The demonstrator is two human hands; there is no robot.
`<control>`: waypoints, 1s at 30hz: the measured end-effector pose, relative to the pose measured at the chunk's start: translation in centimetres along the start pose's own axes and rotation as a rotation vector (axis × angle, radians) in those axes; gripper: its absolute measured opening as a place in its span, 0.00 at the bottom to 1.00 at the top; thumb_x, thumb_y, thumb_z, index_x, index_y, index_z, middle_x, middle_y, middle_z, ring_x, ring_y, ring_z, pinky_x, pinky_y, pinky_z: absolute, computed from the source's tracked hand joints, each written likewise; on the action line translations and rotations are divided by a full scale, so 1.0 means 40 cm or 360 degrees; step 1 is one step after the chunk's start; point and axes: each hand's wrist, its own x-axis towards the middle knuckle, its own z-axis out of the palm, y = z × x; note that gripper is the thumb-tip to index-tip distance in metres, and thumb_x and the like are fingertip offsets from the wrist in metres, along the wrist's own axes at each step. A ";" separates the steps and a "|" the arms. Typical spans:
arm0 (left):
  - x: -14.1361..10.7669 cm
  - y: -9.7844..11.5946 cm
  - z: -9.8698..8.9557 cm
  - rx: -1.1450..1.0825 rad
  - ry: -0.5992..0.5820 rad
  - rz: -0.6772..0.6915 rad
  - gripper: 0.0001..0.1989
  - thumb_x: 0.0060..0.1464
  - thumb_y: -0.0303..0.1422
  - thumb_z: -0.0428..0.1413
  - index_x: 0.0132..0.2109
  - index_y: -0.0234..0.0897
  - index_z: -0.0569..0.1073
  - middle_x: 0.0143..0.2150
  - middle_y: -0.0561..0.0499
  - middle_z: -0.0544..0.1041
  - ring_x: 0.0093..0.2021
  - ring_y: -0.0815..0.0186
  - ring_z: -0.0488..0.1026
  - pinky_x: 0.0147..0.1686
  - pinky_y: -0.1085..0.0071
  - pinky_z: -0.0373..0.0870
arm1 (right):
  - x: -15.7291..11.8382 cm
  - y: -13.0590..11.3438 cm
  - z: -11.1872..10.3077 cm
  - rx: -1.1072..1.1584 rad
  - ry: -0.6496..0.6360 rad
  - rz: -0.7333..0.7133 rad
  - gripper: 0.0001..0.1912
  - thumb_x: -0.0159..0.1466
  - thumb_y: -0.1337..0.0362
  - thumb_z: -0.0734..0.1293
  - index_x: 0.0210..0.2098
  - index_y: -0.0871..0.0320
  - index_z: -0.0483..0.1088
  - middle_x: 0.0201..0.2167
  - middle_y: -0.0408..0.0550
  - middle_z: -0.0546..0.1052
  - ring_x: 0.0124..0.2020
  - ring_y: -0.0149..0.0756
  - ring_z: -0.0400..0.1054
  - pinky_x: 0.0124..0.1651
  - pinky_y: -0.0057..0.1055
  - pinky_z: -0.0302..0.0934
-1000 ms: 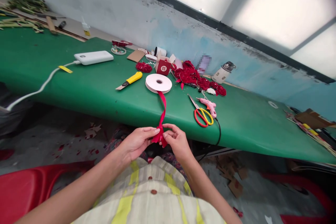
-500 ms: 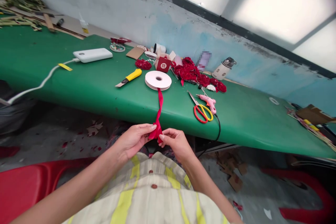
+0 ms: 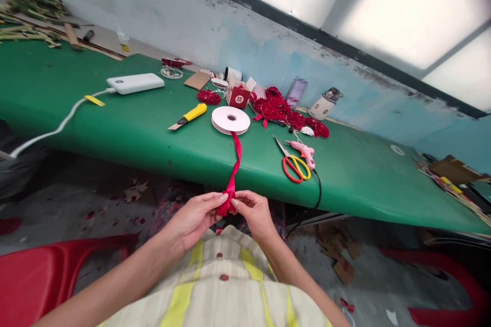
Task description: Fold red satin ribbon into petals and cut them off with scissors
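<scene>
**The red ribbon (image 3: 231,184) was pinched from both sides, with a twist in its run**

Your left grip (image 3: 199,214) was closed, its thumb pressing the gathered end of the red ribbon. Just beside it, your right grip (image 3: 253,213) was closed on the same folds with thumb and forefinger. The ribbon's folded end sat between the two grips, off the near edge of the worktop (image 3: 364,168); its strand ran ahead to the white spool (image 3: 222,119).

If either thumb had eased, the folds could have sprung open. The twist ahead of your grips could have worked down into them. A hard tug could have dragged the spool, which lay loose and flat. Ahead and left, the utility knife (image 3: 192,114) showed bare blade, a hazard to a reaching hand. To the right, past the scissors (image 3: 288,156), the glue gun's (image 3: 306,153) cord (image 3: 319,189) hung over the edge, where a snagging forearm could have pulled the gun down.
</scene>
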 end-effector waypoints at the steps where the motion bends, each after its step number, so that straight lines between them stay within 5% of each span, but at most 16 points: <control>1: -0.001 -0.001 0.001 0.0016 0.0019 0.0016 0.06 0.43 0.31 0.64 0.31 0.34 0.78 0.27 0.52 0.76 0.27 0.73 0.69 0.28 0.77 0.64 | -0.001 0.001 0.000 0.0012 -0.0011 0.0001 0.09 0.48 0.62 0.73 0.29 0.58 0.76 0.20 0.43 0.74 0.20 0.29 0.65 0.27 0.29 0.62; 12: -0.005 -0.031 -0.004 -0.0078 0.0121 0.0245 0.10 0.44 0.35 0.64 0.34 0.34 0.79 0.29 0.49 0.77 0.26 0.73 0.67 0.24 0.77 0.60 | -0.014 0.026 0.014 0.0126 -0.0023 0.0036 0.13 0.48 0.62 0.74 0.34 0.58 0.76 0.24 0.44 0.76 0.23 0.31 0.67 0.31 0.32 0.66; 30: -0.018 -0.036 0.016 -0.0123 0.0179 0.0211 0.09 0.42 0.34 0.64 0.29 0.33 0.75 0.25 0.53 0.75 0.24 0.73 0.68 0.25 0.76 0.62 | -0.021 0.030 0.021 0.0184 0.0012 0.0060 0.11 0.49 0.64 0.73 0.33 0.59 0.75 0.23 0.43 0.76 0.22 0.30 0.68 0.31 0.29 0.66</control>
